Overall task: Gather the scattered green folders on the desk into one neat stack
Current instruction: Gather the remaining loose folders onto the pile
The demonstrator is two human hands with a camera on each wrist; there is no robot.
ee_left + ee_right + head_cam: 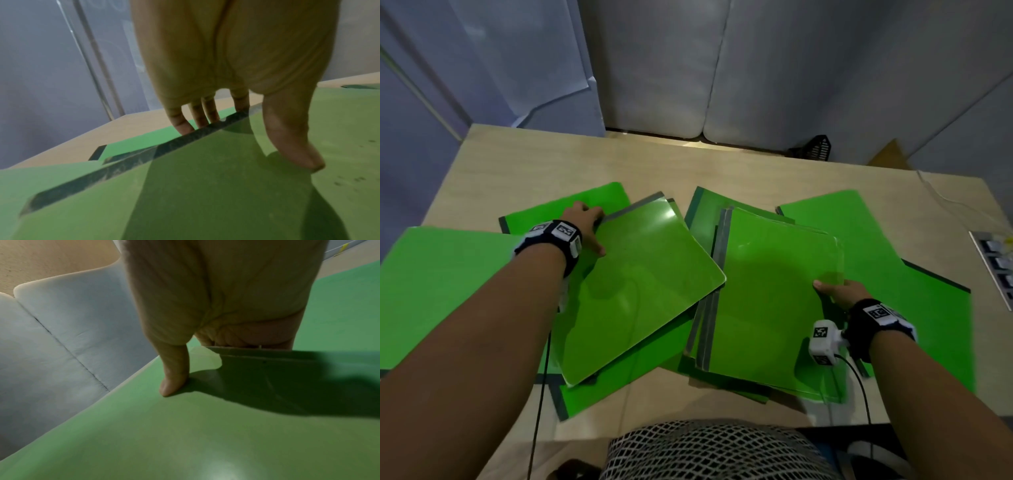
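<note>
Several green folders lie scattered and overlapping across the wooden desk [640, 161]. My left hand [585, 226] grips the far left edge of a tilted green folder [640, 284] at centre left; in the left wrist view its fingers [197, 116] curl over the dark spine [127, 165] and the thumb [292, 146] presses on top. My right hand [839, 291] pinches the right edge of a second green folder [767, 301], raised off the pile. In the right wrist view the thumb [174, 378] lies on the cover [185, 434] and the fingers are hidden beneath.
More folders lie flat at the far left [448, 291], behind my left hand [585, 202], and at the right [887, 246]. A black basket [816, 147] stands past the far edge. A power strip [996, 267] and a white cable [945, 198] sit at the right edge.
</note>
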